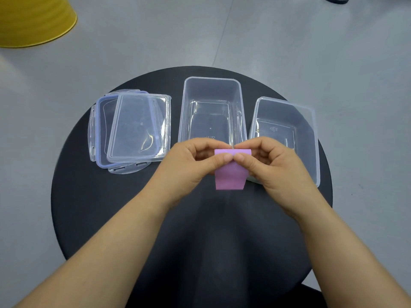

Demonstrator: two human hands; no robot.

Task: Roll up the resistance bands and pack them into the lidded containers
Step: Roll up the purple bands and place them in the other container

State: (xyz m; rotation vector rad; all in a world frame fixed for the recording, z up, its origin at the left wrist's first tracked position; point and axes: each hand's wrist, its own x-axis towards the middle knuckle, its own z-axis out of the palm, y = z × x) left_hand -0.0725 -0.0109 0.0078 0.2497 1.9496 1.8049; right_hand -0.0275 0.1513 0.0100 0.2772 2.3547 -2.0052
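Left hand [189, 167] and right hand [275, 167] pinch a pink resistance band [230, 176] between thumbs and fingers. A clear container [189, 103] sits at twelve o'clock, a second container [310, 138] at two, stacked lids [138, 125] at ten. The embossed base marks [274, 129] are unreadable.

The band [230, 174] I hold looks like thin rubber: lilac, smooth and matt, with no shine. Beyond it, the middle box [189, 103] and the right box [311, 141] are clear plastic, glossy, with bright glints on their walls. At my left, the top lid [138, 125] is the same clear, shiny plastic; the lower lid [100, 121] has a bluish rim. The round table [111, 207] is black and matt. The grey floor [289, 41] is smooth with a dull sheen. The yellow tub [33, 23], far left, looks smooth.
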